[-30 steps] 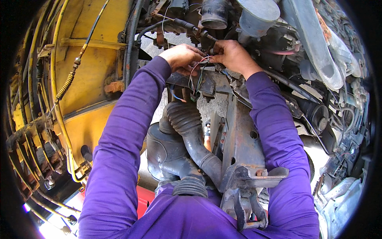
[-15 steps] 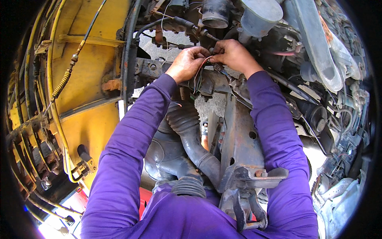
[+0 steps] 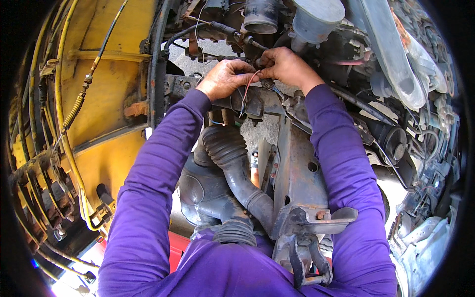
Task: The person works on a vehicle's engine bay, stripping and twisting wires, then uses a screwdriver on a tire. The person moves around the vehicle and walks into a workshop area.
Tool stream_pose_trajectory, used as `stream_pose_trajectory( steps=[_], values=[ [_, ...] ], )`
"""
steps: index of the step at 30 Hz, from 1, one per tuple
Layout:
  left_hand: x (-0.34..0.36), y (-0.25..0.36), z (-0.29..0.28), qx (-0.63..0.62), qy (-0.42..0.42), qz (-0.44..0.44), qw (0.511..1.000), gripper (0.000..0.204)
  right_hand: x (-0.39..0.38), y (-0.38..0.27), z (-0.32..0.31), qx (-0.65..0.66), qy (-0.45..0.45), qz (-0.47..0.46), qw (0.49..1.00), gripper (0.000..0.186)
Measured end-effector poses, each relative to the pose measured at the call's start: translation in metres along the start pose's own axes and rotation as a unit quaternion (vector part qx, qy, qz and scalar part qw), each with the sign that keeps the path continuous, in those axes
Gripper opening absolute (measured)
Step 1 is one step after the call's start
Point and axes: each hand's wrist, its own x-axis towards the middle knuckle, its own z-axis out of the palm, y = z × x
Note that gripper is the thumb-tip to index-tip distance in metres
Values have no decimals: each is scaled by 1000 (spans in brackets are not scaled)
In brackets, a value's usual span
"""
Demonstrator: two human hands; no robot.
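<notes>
My left hand (image 3: 225,79) and my right hand (image 3: 287,68) meet at the upper middle, above a dark metal crossmember (image 3: 262,99). Both are closed in a pinch, fingertips nearly touching. Between them runs a thin red wire (image 3: 249,85), which hangs in a loop below the fingertips; its pinched part is hidden. A bundle of thin wires with some blue (image 3: 278,90) drops from beneath my right hand toward the frame. Below my left wrist, the end of a bluish wire (image 3: 215,122) shows.
Ribbed black hoses (image 3: 225,143) and a rusty metal bracket (image 3: 302,173) stand between my forearms. To the left is a yellow panel (image 3: 106,84) with cables and a spring. Grey ducting (image 3: 388,54) and a round canister (image 3: 316,20) crowd the right and far side.
My left hand has shifted slightly left, its thumb now stretched toward the right fingertips. The red wire hangs straighter. The whole view has moved a little.
</notes>
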Motion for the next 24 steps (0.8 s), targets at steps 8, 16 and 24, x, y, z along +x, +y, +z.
stream_pose_trajectory(
  steps=[8,16,24],
  values=[
    [9,-21,19,-55,80,13,995,42,0,0,-2,10,1,44,999,28],
    [15,-16,17,-16,94,-25,995,50,-3,6,-6,35,-18,48,998,21],
    [16,-19,16,-26,93,-45,994,55,-5,-6,1,-39,-2,-33,999,24]
  ],
)
